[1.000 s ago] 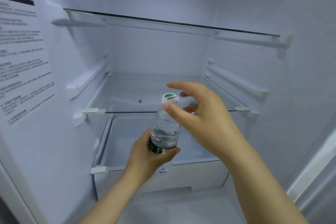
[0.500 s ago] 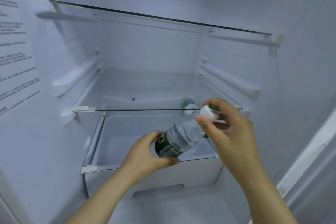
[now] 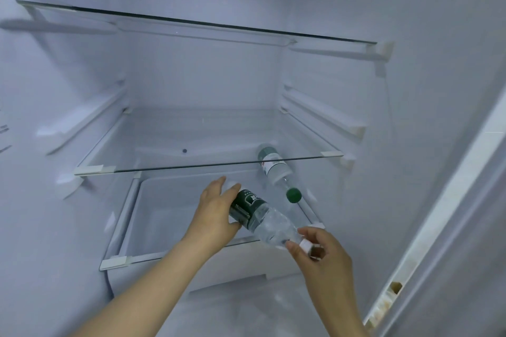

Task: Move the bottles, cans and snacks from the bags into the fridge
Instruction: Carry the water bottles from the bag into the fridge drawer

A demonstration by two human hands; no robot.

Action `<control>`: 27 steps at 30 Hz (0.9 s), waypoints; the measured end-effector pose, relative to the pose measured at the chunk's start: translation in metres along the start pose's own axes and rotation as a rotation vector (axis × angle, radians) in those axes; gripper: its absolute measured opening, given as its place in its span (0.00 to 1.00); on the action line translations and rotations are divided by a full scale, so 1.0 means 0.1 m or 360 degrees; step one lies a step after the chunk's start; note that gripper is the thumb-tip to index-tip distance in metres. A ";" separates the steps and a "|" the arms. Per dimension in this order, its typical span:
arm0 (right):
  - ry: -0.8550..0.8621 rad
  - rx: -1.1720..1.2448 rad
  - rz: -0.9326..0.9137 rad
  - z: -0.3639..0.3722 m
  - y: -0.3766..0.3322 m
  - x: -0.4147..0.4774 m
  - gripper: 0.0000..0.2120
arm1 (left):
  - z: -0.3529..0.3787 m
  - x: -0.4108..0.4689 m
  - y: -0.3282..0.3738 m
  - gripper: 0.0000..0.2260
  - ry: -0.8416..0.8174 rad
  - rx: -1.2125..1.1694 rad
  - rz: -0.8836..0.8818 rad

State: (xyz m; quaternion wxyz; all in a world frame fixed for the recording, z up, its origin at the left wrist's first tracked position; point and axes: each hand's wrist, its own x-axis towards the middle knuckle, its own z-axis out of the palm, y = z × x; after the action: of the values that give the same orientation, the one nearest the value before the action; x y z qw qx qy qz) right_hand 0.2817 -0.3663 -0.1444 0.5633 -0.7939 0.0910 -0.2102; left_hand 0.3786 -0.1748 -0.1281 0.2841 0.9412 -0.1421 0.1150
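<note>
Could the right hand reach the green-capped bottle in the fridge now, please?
Probably not yet: the way to the green-capped bottle looks open, but the right hand pinches the cap of the held bottle.

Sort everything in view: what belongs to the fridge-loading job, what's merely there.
Job: white-capped bottle; left hand on its base; right hand at its cap; green-capped bottle; fridge.
Merely there: upper shelf; middle shelf; drawer.

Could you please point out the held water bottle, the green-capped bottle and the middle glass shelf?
held water bottle (image 3: 271, 224): head view, clear body.
green-capped bottle (image 3: 293, 195): head view, its cap.
middle glass shelf (image 3: 219, 164): head view, front edge.
</note>
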 end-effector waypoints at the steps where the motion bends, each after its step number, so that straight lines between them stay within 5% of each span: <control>1: 0.0002 0.0005 0.0011 0.00 0.02 0.00 0.10 | 0.03 -0.02 -0.02 0.33 0.0051 -0.0058 -0.0008; 9: -0.0021 -0.0199 -0.0073 0.17 -0.02 0.14 0.10 | 0.27 -0.13 -0.20 0.19 0.0363 -0.0404 -0.0166; 18: 0.0127 -0.0755 -0.0260 0.50 -0.05 0.58 0.11 | 0.41 -0.07 -0.23 0.16 0.0307 0.0140 -0.0252; 27: 0.0177 -0.0885 -0.0254 0.76 -0.05 0.96 0.12 | 0.42 -0.07 -0.22 0.17 0.0275 0.0220 -0.0233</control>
State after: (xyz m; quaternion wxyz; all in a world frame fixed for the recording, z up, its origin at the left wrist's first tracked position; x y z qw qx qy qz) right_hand 0.4002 -0.3359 -0.1384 0.3000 -0.9097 0.1131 -0.2639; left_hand 0.3849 -0.1795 -0.1749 0.2374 0.9530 -0.0398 0.1841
